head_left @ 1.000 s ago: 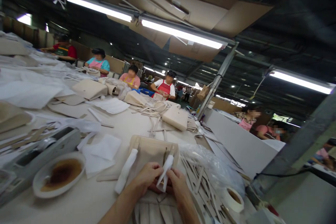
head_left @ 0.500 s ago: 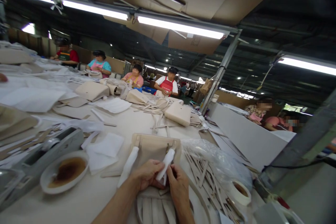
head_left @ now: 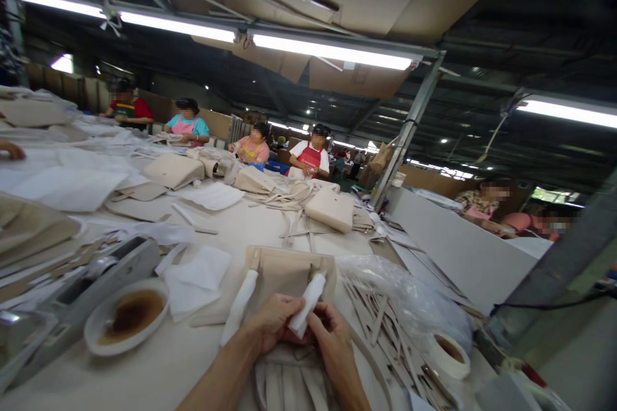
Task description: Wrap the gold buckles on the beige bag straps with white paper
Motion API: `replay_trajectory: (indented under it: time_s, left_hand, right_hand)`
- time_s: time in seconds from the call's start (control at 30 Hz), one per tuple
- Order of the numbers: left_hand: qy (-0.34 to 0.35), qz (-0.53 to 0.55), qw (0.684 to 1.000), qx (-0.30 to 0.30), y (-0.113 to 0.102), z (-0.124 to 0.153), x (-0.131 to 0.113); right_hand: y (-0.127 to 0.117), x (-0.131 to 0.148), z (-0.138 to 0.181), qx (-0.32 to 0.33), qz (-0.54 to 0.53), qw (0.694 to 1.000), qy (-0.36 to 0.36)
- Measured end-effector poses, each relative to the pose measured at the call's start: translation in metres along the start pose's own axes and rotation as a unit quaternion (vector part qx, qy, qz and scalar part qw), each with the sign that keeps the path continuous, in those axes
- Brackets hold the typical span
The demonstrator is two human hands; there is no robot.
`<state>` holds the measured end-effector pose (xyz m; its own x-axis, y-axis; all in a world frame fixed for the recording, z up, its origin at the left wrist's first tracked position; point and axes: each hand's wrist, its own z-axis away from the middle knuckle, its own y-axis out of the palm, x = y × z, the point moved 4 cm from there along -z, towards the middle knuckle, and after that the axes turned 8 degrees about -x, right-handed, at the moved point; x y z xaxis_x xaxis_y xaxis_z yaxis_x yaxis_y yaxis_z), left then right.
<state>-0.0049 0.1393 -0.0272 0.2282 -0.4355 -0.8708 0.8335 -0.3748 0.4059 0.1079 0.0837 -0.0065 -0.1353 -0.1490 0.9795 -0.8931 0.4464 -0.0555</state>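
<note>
A beige bag (head_left: 279, 268) lies in front of me, with gathered beige fabric toward my body. From its right side runs a strap wrapped in white material (head_left: 310, 298), its near end between my two hands. My left hand (head_left: 278, 321) pinches the wrapped strap from the left, thumb on top. On the other side, my right hand (head_left: 333, 332) has its fingers closed at the lower end of the wrapping. What the fingertips grip underneath is hidden. A second white-wrapped strap (head_left: 240, 308) rests left of my left hand, touched by neither hand's fingers.
To the left stand a grey tape dispenser (head_left: 103, 279) and a white bowl (head_left: 91, 337) of brown liquid. Beige strips (head_left: 380, 321), clear plastic (head_left: 409, 289) and a tape roll (head_left: 456, 369) lie right. Beige bags (head_left: 330, 209) and co-workers (head_left: 311, 157) are beyond; another person's hand (head_left: 12, 149) shows far left.
The view has shifted slightly, moving things a little rightward. My hands keep hold of the wrapped strap, and its lower end looks more neatly folded together. More of the other person's hand shows at left.
</note>
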Motion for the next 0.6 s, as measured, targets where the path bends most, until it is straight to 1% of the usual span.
replay_trajectory:
  time_s: [0.1,0.2,0.27,0.3,0.37,0.43,0.47,0.53,0.6]
  left_hand:
    - [-0.004,-0.015,1.000,-0.014,0.000,0.000,0.002]
    - [-0.004,-0.030,0.999,-0.015,0.001,0.000,0.003]
    - [0.000,-0.039,0.999,-0.014,0.002,0.001,0.002]
    - [0.003,-0.044,0.999,-0.017,0.003,0.002,0.001]
    - [0.006,-0.055,0.998,-0.026,0.003,0.003,0.001]
    - [0.001,-0.060,0.998,-0.025,0.004,0.004,0.000]
    - [-0.004,-0.061,0.998,-0.019,0.005,0.004,0.000]
    - [-0.011,-0.061,0.998,-0.002,0.007,0.006,-0.001]
    - [-0.012,-0.060,0.998,0.009,0.008,0.007,-0.002]
  right_hand:
    - [0.002,-0.003,0.003,-0.046,0.083,0.995,-0.019]
    - [0.003,-0.004,0.008,-0.096,0.181,0.978,-0.048]
    - [0.002,-0.003,0.010,-0.108,0.210,0.970,-0.065]
    - [0.002,-0.002,0.010,-0.100,0.203,0.972,-0.069]
    - [0.002,-0.001,0.008,-0.048,0.139,0.987,-0.064]
    - [0.001,-0.001,0.005,0.015,0.044,0.999,-0.027]
    - [0.000,-0.003,0.003,0.029,0.007,1.000,0.001]
    - [-0.003,-0.009,0.000,0.018,-0.026,0.998,0.050]
    - [-0.006,-0.015,-0.002,-0.009,-0.024,0.996,0.083]
